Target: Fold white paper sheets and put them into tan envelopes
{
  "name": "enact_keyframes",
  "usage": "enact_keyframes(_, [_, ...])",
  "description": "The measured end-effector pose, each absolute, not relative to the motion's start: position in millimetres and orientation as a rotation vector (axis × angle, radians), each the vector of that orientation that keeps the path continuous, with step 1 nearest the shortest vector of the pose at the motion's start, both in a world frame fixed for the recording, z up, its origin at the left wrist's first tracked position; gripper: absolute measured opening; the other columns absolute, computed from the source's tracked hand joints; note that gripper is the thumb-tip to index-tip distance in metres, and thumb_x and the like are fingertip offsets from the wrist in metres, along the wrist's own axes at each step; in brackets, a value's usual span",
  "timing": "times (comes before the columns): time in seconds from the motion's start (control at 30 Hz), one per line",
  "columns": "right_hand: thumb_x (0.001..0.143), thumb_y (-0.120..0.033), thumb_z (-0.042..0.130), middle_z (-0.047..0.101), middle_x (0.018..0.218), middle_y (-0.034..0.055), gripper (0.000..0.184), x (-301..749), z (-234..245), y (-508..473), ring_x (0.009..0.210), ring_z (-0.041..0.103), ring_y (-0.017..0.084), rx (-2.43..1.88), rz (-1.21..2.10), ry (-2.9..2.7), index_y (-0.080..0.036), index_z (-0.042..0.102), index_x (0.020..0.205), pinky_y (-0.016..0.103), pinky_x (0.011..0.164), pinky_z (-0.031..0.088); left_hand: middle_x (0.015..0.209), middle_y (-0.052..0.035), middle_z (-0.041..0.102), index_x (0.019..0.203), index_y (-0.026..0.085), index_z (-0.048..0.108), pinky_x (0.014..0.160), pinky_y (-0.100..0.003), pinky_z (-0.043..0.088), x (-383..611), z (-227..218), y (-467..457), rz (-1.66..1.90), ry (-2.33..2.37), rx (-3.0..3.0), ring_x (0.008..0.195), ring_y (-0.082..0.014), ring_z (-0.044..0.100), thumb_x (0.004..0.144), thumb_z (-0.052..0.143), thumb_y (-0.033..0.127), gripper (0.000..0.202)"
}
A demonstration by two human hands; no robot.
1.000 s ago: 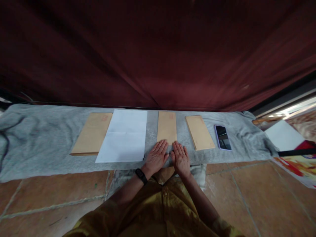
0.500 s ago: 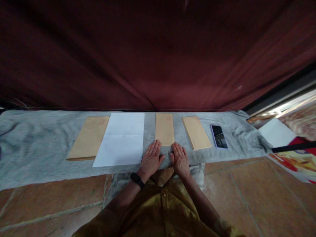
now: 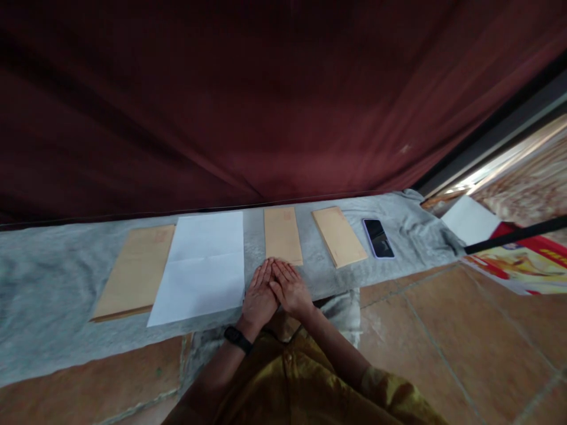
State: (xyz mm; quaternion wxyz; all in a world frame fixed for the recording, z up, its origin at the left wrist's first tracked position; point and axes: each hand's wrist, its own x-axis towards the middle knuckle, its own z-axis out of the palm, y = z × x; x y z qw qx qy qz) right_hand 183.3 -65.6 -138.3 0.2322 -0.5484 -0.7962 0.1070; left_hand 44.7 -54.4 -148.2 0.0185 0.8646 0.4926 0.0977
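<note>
My left hand [image 3: 260,296] lies flat, fingers stretched out, at the near edge of a brown envelope [image 3: 282,235] with small red print at its top right. Beside it, and partly overlapping it, my right hand [image 3: 292,292] also rests flat with fingers extended; neither hand holds anything. Left of my hands is a white sheet of paper [image 3: 199,265] with a crease across its middle. A stack of larger brown envelopes [image 3: 133,271] sits farther left, its edge by the sheet. On the right lies a stack of smaller brown envelopes [image 3: 340,237].
A phone in a pale purple case [image 3: 378,238] lies right of the small envelopes. All rest on a grey cloth [image 3: 44,295] over a narrow surface. Behind hangs a dark red curtain [image 3: 266,118]. A red and yellow printed box [image 3: 522,265] is at the far right.
My right hand has moved left from the envelope's right corner to meet my left hand. The view has turned and tilted slightly. Envelopes, paper and phone keep their arrangement.
</note>
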Motion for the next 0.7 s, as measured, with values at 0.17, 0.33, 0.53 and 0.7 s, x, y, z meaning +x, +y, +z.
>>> enact_keyframes(0.17, [0.106,-0.037,0.038,0.046,0.156,0.0103,0.054,189,-137,-68,0.147,0.039,0.020,-1.520,0.281,-2.198,-0.013,0.039,0.155,0.041,0.123,0.030,0.160,-0.0177,0.038,0.153,0.004,0.037,0.125,-0.045,0.028,45,-148,-54,0.275,1.536,2.695,0.153,-0.0269,0.027,0.091,0.039,0.015,0.063])
enact_keyframes(0.33, [0.106,-0.037,0.040,0.045,0.156,0.0093,0.054,191,-135,-68,0.146,0.041,0.021,-1.529,0.268,-2.198,-0.016,0.038,0.155,0.042,0.122,0.032,0.160,-0.0183,0.038,0.153,0.003,0.038,0.124,-0.045,0.030,45,-149,-53,0.271,1.535,2.697,0.152,-0.0282,0.029,0.092,0.038,0.016,0.062])
enact_keyframes(0.53, [0.106,-0.040,0.040,0.045,0.156,0.0105,0.055,194,-140,-68,0.146,0.040,0.022,-1.579,0.261,-2.186,-0.013,0.040,0.154,0.043,0.123,0.030,0.159,-0.0192,0.039,0.153,0.003,0.035,0.123,-0.048,0.032,45,-148,-53,0.349,1.518,2.677,0.151,-0.0288,0.030,0.093,0.041,0.023,0.064])
enact_keyframes(0.7, [0.105,-0.040,0.042,0.043,0.158,0.0100,0.054,204,-145,-69,0.147,0.039,0.022,-1.639,0.217,-2.176,-0.015,0.042,0.153,0.043,0.123,0.031,0.158,-0.0192,0.040,0.152,0.004,0.038,0.123,-0.048,0.032,45,-147,-52,0.420,1.517,2.664,0.151,-0.0283,0.031,0.095,0.041,0.027,0.062])
